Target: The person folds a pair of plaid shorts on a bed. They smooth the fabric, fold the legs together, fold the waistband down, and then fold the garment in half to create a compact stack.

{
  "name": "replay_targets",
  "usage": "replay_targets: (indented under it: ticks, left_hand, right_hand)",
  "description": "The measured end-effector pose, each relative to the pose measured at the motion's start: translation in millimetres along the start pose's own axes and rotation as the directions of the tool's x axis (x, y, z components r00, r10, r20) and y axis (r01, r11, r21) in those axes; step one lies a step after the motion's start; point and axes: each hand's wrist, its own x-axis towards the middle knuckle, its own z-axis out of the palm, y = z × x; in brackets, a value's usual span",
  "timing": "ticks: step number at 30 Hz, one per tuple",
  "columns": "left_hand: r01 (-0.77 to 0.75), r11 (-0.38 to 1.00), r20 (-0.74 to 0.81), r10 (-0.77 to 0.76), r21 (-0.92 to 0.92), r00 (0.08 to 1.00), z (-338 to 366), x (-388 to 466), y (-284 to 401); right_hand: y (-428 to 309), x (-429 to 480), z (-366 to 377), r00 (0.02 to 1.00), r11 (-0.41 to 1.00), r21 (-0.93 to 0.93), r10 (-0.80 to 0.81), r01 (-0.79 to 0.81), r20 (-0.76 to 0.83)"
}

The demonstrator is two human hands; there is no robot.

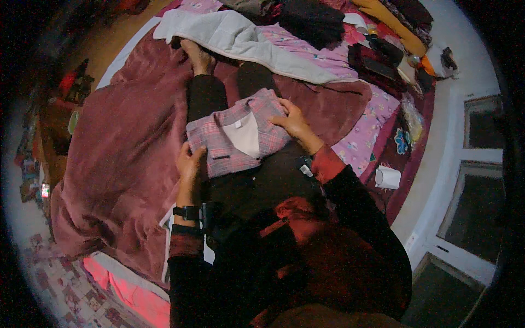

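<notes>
Across my thighs lies a folded pink and grey plaid garment [270,135], its collar area facing up and a white lining [243,135] with a small label showing in the V-shaped neck. My left hand [189,166] holds the garment's near left edge, thumb on top and fingers partly hidden along the side. At the right edge, my right hand [294,121] grips the cloth with the thumb on its upper face. A dark watch [187,212] is on my left wrist. My legs [206,98] in dark trousers stretch out under the garment.
I sit on a bed with a brown-red blanket [119,151], its pale underside [229,35] turned back at the far end. Pink floral bedding [361,135] shows at right. Beyond it are a white cup-like object [387,177], a dark box-like item [375,67] and piled clothes [311,20]. Framed panes [471,201] line the right wall.
</notes>
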Motion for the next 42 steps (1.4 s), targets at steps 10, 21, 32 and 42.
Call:
replay_targets:
  ticks: [10,21,32,42]
  left_hand:
    - [-0.072,0.922,0.076,0.109,-0.379,0.991,-20.3,-44.1,22.8]
    - [-0.247,0.894,0.024,0.257,0.373,0.966,-13.2,-30.7,-40.7]
    - [0.023,0.987,0.136,-0.002,-0.156,0.991,-33.0,-34.6,-28.0]
    - [-0.253,0.964,0.062,0.258,-0.076,0.964,-47.7,-50.1,14.1]
  right_hand:
    - [-41.1,-52.0,-37.1,0.991,0.978,0.206,0.019,-0.047,0.135]
    - [22.4,-67.9,-18.1,0.992,0.953,-0.280,-0.098,0.117,0.080]
    - [-0.1,-67.0,-33.7,0.988,0.999,0.019,0.029,-0.032,0.154]
    - [-50.2,-65.4,-35.3,0.974,0.979,0.030,-0.205,0.203,0.091]
